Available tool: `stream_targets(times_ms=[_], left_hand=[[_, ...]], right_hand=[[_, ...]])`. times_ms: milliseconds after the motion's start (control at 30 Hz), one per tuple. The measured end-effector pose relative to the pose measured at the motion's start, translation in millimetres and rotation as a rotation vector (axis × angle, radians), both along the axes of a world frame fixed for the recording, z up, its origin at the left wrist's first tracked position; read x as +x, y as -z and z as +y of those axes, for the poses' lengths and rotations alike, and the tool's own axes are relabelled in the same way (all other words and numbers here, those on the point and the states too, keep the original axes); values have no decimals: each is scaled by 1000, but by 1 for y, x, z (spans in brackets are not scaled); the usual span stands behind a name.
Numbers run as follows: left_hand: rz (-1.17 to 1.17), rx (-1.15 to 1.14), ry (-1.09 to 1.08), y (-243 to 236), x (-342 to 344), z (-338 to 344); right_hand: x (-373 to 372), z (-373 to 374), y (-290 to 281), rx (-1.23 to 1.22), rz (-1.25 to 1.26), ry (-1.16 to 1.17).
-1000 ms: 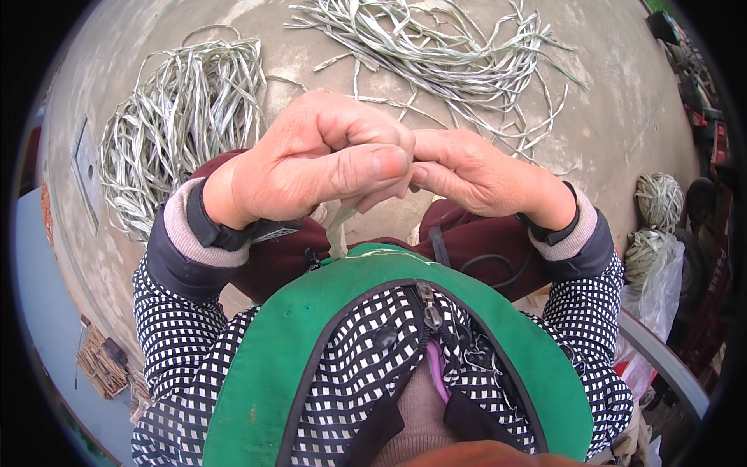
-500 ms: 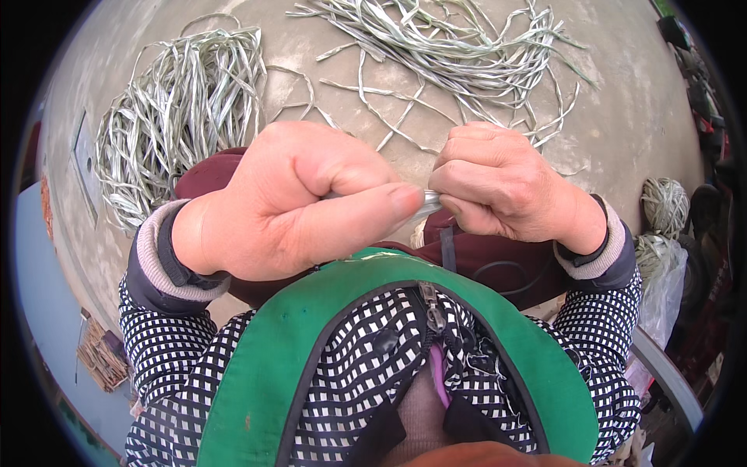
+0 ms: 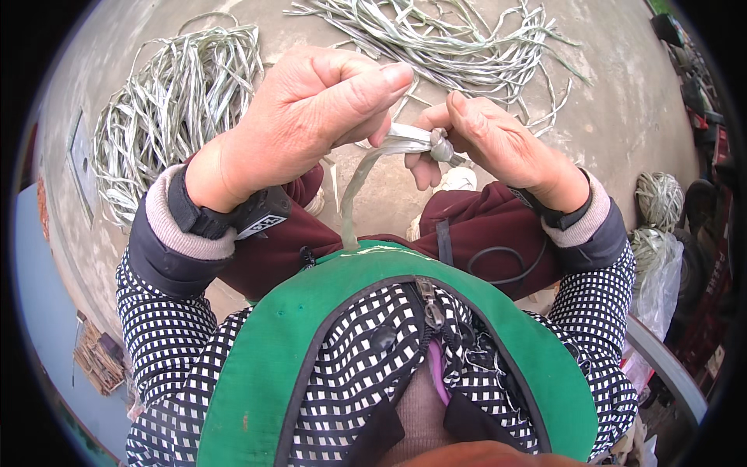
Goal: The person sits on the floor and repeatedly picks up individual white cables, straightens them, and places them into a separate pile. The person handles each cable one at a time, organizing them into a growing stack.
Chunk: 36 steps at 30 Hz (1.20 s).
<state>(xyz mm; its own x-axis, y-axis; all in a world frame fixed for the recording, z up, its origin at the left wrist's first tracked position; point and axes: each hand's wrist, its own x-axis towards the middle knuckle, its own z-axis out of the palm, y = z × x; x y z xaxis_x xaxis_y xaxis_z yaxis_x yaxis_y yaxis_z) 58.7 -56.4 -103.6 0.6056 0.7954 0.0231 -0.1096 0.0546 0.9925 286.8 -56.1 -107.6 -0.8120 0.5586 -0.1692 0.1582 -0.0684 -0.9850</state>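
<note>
A flat, pale silvery plastic strip (image 3: 408, 140) runs between my hands, with a tight knot (image 3: 440, 146) near its right end. My left hand (image 3: 319, 109) is closed, its thumb over curled fingers, and the strip passes at its lower fingers. From there a tail of the strip (image 3: 355, 194) hangs down to the green apron. Beside the knot, my right hand (image 3: 498, 144) is open, its thumb raised and its other fingers partly behind the strip. The contact between those fingers and the knot is partly hidden.
A thick heap of similar strips (image 3: 175, 117) lies on the concrete floor at left. Another loose bundle (image 3: 467, 58) spreads out ahead. My knees in maroon trousers (image 3: 490, 233) are below my hands. At right are a wound bundle (image 3: 661, 198), a clear plastic bag (image 3: 660, 288) and a curved metal bar (image 3: 669, 366).
Both hands have moved up and away from my body, the left one most. My right hand has gone from a closed grip to spread fingers, and the knot now shows.
</note>
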Motion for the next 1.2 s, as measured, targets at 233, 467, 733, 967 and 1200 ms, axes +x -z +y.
stream_targets(times_ms=[233, 467, 733, 967, 1200], left_hand=[[48, 56, 11, -3, -2, 1], [186, 200, -6, -8, -3, 0], [415, 701, -269, -1, 1, 13], [504, 948, -70, 7, 10, -2], [505, 681, -364, 15, 23, -1]], right_hand=[[-1, -1, 12, -41, 11, 49], [0, 7, 15, -15, 81, 125], [7, 16, 31, 778, -251, 298], [16, 29, 36, 643, -168, 471], [7, 19, 19, 195, 257, 339]])
